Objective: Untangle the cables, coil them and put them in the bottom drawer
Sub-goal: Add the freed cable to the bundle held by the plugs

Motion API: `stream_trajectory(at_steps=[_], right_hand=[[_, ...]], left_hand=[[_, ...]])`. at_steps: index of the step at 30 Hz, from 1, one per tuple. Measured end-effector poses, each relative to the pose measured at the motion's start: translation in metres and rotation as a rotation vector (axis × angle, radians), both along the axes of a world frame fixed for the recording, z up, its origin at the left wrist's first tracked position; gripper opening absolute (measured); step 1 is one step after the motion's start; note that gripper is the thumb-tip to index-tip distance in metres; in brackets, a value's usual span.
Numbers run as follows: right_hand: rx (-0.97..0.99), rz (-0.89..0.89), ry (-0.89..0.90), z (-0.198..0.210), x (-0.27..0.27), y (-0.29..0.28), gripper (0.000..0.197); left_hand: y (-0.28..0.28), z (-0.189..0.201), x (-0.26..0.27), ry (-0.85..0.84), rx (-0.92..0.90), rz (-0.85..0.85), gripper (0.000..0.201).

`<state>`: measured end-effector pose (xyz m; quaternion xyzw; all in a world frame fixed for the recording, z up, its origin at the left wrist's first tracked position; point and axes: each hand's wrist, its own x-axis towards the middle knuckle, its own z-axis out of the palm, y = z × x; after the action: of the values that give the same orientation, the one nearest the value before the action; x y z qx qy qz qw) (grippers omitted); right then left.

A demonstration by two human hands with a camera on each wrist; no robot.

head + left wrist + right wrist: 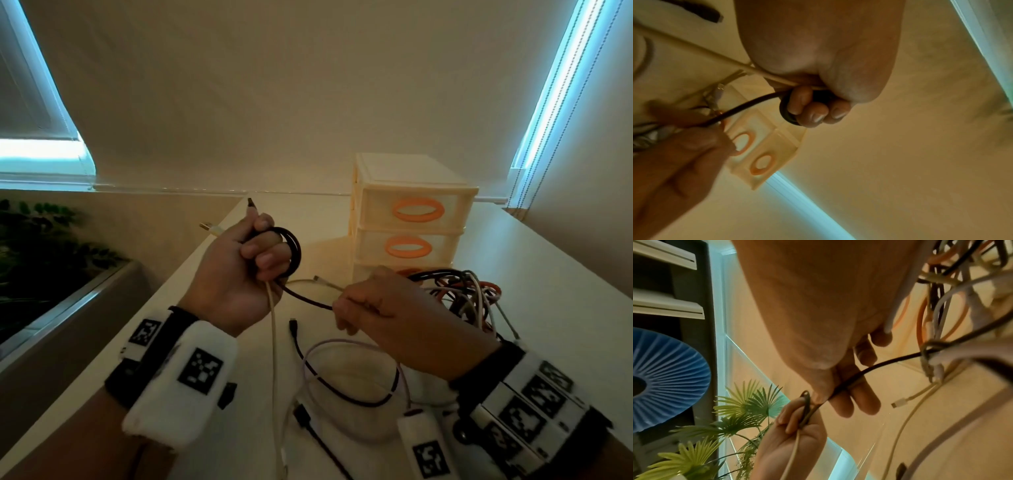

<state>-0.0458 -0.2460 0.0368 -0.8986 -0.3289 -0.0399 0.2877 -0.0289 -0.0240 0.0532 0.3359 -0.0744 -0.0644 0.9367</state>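
My left hand [255, 255] is raised over the table and grips a small coil of black cable [294, 251], plus a cream cable [274, 342] that hangs down from the fist. The left wrist view shows the fingers [809, 110] curled round the black coil [785, 112]. My right hand [363, 305] pinches the same black cable [308, 299] a short way along; thumb and fingers [851, 395] hold it [865, 371] taut. The strand runs on into a tangled pile of cables [469, 294] at the right. The drawer unit [411, 219] stands behind, its bottom drawer mostly hidden by my right hand.
A loose loop of black and pale cables [352, 373] lies on the white table [555, 342] under my wrists. The table's left edge drops off beside a planter with green leaves [44, 246]. A wall and window blinds stand behind the drawers.
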Motion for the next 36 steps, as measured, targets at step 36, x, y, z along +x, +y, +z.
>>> stream_trajectory(at_steps=[36], right_hand=[[0.291, -0.074, -0.120, 0.005, 0.017, 0.022, 0.010]], left_hand=[[-0.023, -0.021, 0.003, -0.157, 0.262, -0.026, 0.046]])
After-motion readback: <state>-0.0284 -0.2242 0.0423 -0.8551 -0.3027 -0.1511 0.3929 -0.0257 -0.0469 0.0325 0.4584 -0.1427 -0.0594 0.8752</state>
